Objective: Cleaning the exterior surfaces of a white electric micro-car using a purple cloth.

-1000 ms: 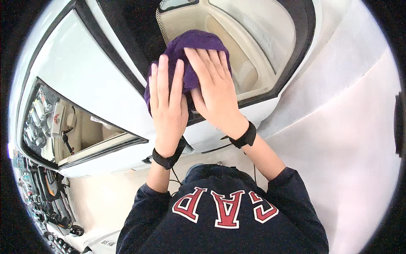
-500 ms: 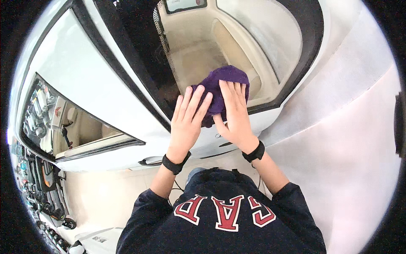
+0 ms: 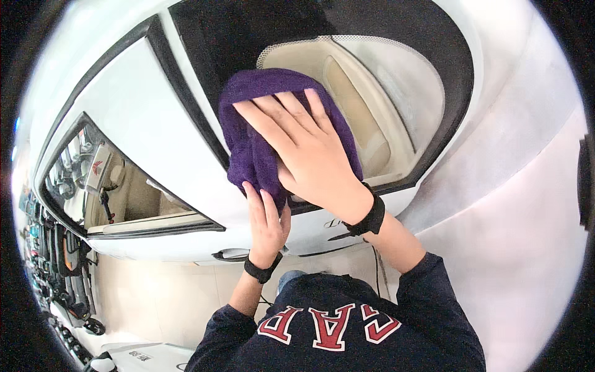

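Note:
A purple cloth (image 3: 266, 82) lies bunched on the window glass of a white car. My right hand (image 3: 316, 146) rests flat on it, fingers stretched out and pointing up and left. Lower down, my left hand (image 3: 268, 226) touches the cloth's bottom edge with its fingertips, fingers straight and slightly apart. Part of the cloth is hidden under my right hand. Through the window glass (image 3: 406, 93), beige interior trim shows to the right of the cloth.
The white car body (image 3: 142, 93) curves around the window, with a black-framed side window (image 3: 118, 192) at left. A door handle (image 3: 238, 255) sits below. Several scooters (image 3: 71, 273) stand at far left, and a white object (image 3: 145, 358) is at the lower left.
My right hand has moved left with the cloth, which now looks larger and more spread out. My left hand has dropped from beside the cloth to its lower edge. The view has shifted slightly.

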Available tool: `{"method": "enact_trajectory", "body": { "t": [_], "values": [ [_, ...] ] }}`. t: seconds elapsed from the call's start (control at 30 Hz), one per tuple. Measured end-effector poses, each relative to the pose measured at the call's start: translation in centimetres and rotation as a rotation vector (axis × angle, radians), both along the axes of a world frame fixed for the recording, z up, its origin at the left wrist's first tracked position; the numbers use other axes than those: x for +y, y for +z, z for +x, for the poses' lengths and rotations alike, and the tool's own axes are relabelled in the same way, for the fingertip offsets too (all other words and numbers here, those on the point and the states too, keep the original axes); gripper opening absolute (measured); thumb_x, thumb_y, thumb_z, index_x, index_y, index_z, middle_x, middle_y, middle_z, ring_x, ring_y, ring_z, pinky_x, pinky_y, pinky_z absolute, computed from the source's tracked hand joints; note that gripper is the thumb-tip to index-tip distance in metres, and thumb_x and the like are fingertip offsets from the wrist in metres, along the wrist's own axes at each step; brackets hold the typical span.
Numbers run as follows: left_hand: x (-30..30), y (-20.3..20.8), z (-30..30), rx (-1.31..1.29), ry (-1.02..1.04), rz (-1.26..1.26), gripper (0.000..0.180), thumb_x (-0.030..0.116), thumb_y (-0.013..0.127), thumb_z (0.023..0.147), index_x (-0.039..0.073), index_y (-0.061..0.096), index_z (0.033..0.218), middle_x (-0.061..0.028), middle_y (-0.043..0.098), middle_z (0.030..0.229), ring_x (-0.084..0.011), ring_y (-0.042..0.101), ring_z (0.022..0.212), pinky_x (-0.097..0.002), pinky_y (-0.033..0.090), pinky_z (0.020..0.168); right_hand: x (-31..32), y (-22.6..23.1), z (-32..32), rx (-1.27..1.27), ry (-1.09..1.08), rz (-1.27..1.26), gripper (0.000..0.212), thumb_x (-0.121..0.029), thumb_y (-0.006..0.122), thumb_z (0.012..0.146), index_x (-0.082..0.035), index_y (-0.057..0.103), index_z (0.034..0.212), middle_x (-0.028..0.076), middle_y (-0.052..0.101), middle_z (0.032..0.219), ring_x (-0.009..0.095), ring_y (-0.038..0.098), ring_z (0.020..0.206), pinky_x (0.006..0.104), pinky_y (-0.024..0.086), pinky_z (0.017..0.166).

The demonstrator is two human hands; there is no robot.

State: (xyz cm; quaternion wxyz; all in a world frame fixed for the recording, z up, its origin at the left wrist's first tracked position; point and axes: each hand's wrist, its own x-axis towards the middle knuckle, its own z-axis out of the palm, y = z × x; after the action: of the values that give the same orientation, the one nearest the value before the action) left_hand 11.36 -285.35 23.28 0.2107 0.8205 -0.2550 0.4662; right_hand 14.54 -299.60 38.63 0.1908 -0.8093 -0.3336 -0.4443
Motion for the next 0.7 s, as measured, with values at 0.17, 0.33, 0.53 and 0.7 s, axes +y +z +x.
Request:
{"method": "enact_trajectory", "body": {
  "t": [0.17, 0.33, 0.53, 0.7],
  "values": [
    [-1.4, 1.7, 0.6, -0.089, 0.136, -0.003, 0.068, 0.001, 0.065, 0.086, -0.009, 0.028, 0.142, -0.0506, 0.015, 0.145, -0.0649, 0.027, 0.133, -0.0596, 0.040, 0.103, -0.3, 3.4, 0.6, -0.111, 0.061, 0.051, 0.073, -0.012, 0.066, 0.074, -0.016, 0.045, 0.144, 0.005, 0.051, 0.137, 0.024, 0.044, 0.131, 0.0459, 0.024, 0.118],
    [-2.9, 3.7, 1.4, -0.085, 0.101, 0.077, 0.059, 0.001, 0.060, 0.088, 0.003, 0.043, 0.144, -0.0453, 0.017, 0.148, -0.0624, 0.022, 0.137, -0.0612, 0.030, 0.110, -2.5, 6.2, 1.0, -0.204, -0.017, 0.077, 0.078, -0.009, 0.070, 0.068, -0.016, 0.046, 0.142, 0.006, 0.051, 0.136, 0.026, 0.044, 0.130, 0.0462, 0.024, 0.118],
    [-5.4, 4.4, 2.5, -0.085, 0.007, 0.042, 0.055, 0.005, 0.056, 0.091, -0.002, 0.043, 0.144, -0.0305, 0.031, 0.153, -0.0507, 0.024, 0.143, -0.0581, 0.022, 0.115, -6.4, 5.8, 0.9, -0.251, -0.086, 0.149, 0.075, -0.011, 0.070, 0.070, -0.015, 0.047, 0.142, 0.009, 0.053, 0.135, 0.029, 0.046, 0.130, 0.0480, 0.025, 0.117],
    [-8.8, 5.9, 2.3, -0.007, -0.176, 0.116, 0.054, 0.009, 0.058, 0.089, 0.001, 0.047, 0.142, -0.0215, 0.037, 0.153, -0.0442, 0.029, 0.143, -0.0560, 0.022, 0.116, -12.8, 4.8, -1.3, -0.205, -0.233, 0.167, 0.083, -0.005, 0.064, 0.068, -0.013, 0.040, 0.147, 0.016, 0.047, 0.144, 0.037, 0.040, 0.136, 0.0518, 0.023, 0.118]
  ]
}}
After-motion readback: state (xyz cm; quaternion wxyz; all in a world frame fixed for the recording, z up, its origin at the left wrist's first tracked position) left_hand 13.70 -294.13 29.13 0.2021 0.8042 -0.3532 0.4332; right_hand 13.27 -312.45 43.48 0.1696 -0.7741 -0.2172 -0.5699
